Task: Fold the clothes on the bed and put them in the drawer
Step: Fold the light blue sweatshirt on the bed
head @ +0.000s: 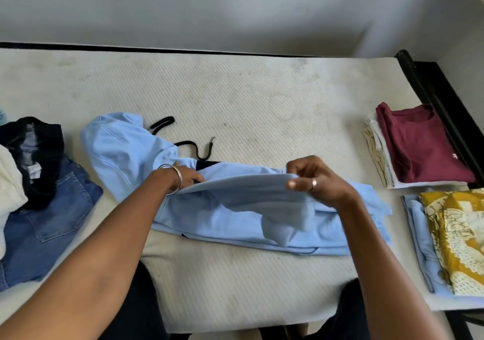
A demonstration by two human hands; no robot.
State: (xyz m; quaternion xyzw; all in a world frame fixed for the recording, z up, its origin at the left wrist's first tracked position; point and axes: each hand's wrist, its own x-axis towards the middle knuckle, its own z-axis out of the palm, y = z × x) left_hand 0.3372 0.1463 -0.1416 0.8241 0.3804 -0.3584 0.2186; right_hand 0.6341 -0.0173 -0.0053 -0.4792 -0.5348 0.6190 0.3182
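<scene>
From the head camera, a light blue hoodie (235, 208) lies near the mattress's (235, 98) front edge. The right hand (314, 180) pinches a lifted fold; the left hand (187, 176) presses flat on the cloth. The far half lies bare. Two folded stacks sit at the right edge, the maroon shirt (419, 143) with unreadable print; jeans (47, 221) lie left.

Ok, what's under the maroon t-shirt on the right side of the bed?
The folded maroon t-shirt tops a stack; edges of a white garment and a cream one stick out beneath it, on the mattress. How many pieces the stack holds cannot be told; the shirt covers the rest.
</scene>
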